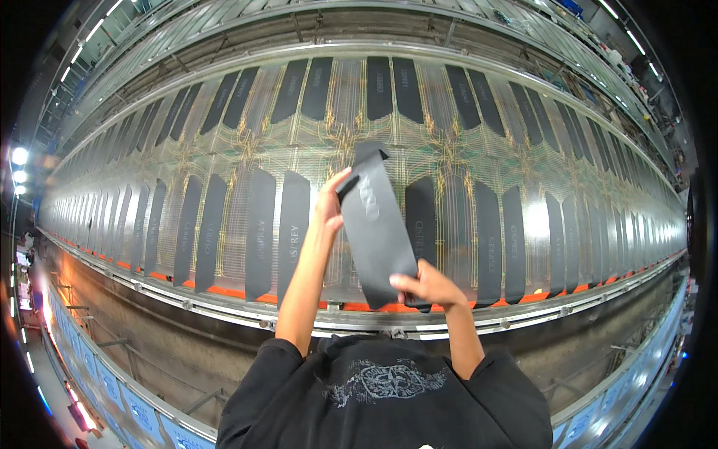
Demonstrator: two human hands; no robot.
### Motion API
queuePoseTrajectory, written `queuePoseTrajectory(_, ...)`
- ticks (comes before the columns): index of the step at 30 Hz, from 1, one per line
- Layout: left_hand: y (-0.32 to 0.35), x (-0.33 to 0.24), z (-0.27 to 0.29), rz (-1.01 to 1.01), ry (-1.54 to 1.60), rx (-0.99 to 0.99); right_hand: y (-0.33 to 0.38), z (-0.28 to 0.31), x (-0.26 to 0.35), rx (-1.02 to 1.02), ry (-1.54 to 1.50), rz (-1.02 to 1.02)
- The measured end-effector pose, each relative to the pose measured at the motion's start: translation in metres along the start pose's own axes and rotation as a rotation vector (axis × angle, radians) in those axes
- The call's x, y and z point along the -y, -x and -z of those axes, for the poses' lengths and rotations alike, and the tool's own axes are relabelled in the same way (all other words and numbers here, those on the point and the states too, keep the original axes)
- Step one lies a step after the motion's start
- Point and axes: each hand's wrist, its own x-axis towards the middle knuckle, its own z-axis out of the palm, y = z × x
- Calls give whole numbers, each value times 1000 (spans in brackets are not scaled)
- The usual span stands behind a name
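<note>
A long dark grey panel [383, 236] of thin, fabric-like material is lifted above the long table, tilted, with pale lettering along it. My left hand [330, 200] holds its upper left edge, the fingers reaching up to where a darker fold shows. At the lower right corner my right hand [428, 286] pinches the panel, its thumb on top and the other fingers partly hidden. Another dark panel [421, 224] lies flat just right of the held one. To the left, beside my left forearm, lies a similar lettered panel [294, 196].
The long table [340, 135] bears yellow and green guide lines and two rows of dark panels, far ones like this panel [379, 88]. A metal rail [217, 305] with an orange strip [224, 290] edges its near side. More long tables [374, 28] stand beyond.
</note>
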Motion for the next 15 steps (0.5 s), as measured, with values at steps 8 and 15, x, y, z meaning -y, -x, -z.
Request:
queuePoseTrajectory(8, 17, -4, 110, -477, -243, -348, 39, 70, -107, -493, 276, -47)
queuePoseTrajectory(15, 81, 47, 188, -384, -208, -662, -39, 124, -32, -530, 284, 109)
